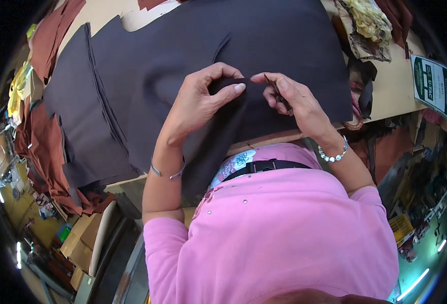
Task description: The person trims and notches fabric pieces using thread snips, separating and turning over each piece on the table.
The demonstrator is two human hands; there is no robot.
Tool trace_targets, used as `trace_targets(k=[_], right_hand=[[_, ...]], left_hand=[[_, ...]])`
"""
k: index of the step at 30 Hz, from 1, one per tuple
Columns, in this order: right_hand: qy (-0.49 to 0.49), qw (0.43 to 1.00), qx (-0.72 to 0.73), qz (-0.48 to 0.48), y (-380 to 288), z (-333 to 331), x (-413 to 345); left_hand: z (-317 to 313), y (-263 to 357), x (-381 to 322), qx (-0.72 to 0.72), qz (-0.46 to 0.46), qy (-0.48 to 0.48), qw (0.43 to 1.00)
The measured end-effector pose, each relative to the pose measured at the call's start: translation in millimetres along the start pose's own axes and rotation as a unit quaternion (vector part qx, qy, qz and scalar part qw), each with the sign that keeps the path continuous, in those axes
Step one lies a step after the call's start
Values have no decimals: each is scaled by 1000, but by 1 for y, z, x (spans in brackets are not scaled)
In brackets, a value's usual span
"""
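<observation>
Dark cut fabric (284, 41) lies in broad layers over a table. My left hand (208, 93) pinches a raised, folded edge of it between thumb and fingers, and the fabric drapes down toward my waist. Just to the right, my right hand (292, 97) holds a small dark metal tool (278, 93), perhaps thread snips, against its fingers. The right index fingertip is close to the pinched edge; whether it touches cannot be told. Above the left hand a narrow slit or fold (221, 47) shows in the fabric.
Stacked dark pieces (94, 87) lie at the left, beside reddish-brown fabric (41, 148) hanging over the edge. At the right are a yellowish crumpled bundle (371, 22), dark scraps (364, 83) and a printed green-and-white sheet (434, 87). Cardboard boxes (81, 241) stand below left.
</observation>
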State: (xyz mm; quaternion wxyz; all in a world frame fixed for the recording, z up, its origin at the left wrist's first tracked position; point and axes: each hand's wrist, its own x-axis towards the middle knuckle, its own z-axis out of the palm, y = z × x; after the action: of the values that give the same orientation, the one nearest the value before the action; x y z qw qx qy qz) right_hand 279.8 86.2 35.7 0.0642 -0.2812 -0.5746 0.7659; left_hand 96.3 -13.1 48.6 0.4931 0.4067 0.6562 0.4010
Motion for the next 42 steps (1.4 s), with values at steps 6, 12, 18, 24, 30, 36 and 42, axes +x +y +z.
trace_targets(k=[6, 12, 18, 24, 30, 36, 42], right_hand=[[22, 999, -33, -23, -14, 17, 8], [0, 999, -44, -12, -8, 19, 16], [59, 967, -208, -132, -3, 19, 19], [73, 953, -247, -156, -5, 19, 18], [79, 945, -269, -168, -2, 17, 19], [67, 943, -278, -170, 1, 14, 21], [81, 985, -107, -105, 0, 14, 17]], left_hand=[[-3, 7, -12, -69, 9, 45, 997], [-3, 9, -10, -73, -14, 57, 996], [-2, 5, -9, -92, -10, 52, 994], [-1, 4, -9, -89, -13, 47, 995], [2, 8, -9, -103, -24, 47, 993], [2, 8, -8, -92, -28, 46, 994], [2, 2, -6, -94, -23, 46, 994]])
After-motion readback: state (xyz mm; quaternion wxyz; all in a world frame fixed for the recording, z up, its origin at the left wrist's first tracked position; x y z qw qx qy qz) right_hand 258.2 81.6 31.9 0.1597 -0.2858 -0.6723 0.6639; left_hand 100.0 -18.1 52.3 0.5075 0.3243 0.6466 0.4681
